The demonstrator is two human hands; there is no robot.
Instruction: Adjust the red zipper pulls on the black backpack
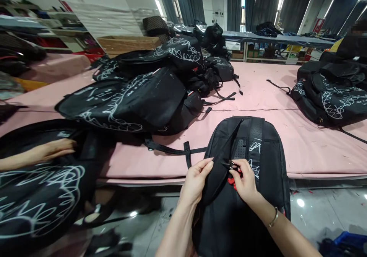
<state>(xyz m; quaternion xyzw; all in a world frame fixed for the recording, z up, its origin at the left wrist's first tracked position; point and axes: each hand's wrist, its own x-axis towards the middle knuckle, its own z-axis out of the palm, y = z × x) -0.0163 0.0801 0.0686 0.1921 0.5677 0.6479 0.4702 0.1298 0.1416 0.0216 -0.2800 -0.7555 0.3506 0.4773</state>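
Note:
A black backpack [246,218] leans against the table's front edge in front of me, its back panel and shoulder straps facing up. My left hand [196,180] pinches the edge of its left shoulder strap [216,176] between thumb and fingers. Small red-handled scissors [231,181] are in my right hand [243,178], closed around them, with the dark tip close to the strap. My fingers partly cover the scissors. White scribble print shows on the strap and panel at the right.
Black backpacks with white scribbles [129,100] are piled on the pink table [252,92]; more [341,96] lie at the right. At far left, another person's hand [57,150] reaches over a backpack [43,207]. A blue crate [346,241] stands on the floor.

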